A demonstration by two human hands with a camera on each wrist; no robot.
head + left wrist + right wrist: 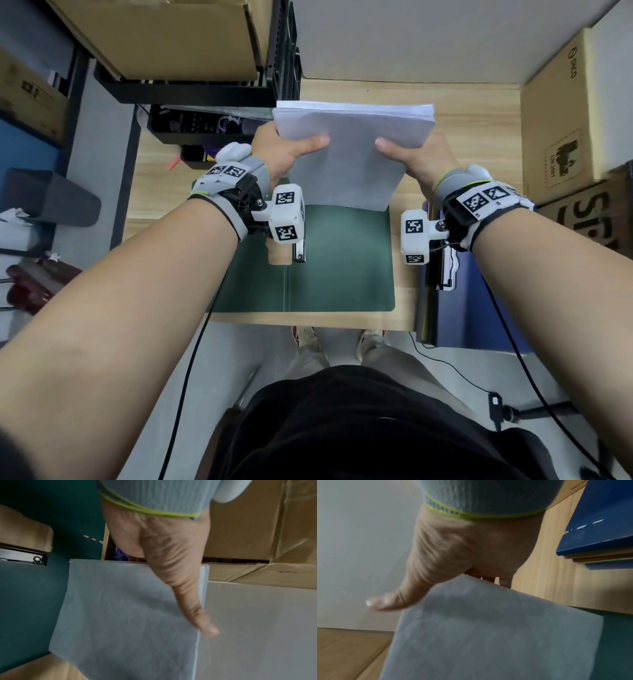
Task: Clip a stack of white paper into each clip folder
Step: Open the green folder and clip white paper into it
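A thick stack of white paper point(349, 157) is held tilted, its near edge low over the open green clip folder point(342, 263) that lies flat on the wooden table point(479, 113). My left hand point(291, 147) grips the stack's left edge, thumb on top, fingers hidden beneath. My right hand point(411, 154) grips the right edge the same way. The folder's black metal clip point(299, 251) sits at its spine, partly hidden by my left wrist camera. In the left wrist view the paper point(128, 608) lies beside the clip point(22, 556). In the right wrist view the paper point(488, 635) is blurred.
A pile of closed folders with a blue one point(479, 308) on top lies at the table's right front edge. Cardboard boxes point(575, 120) stand at the right. A black shelf unit point(205, 92) with boxes stands at the left, a grey bin point(51, 198) further left.
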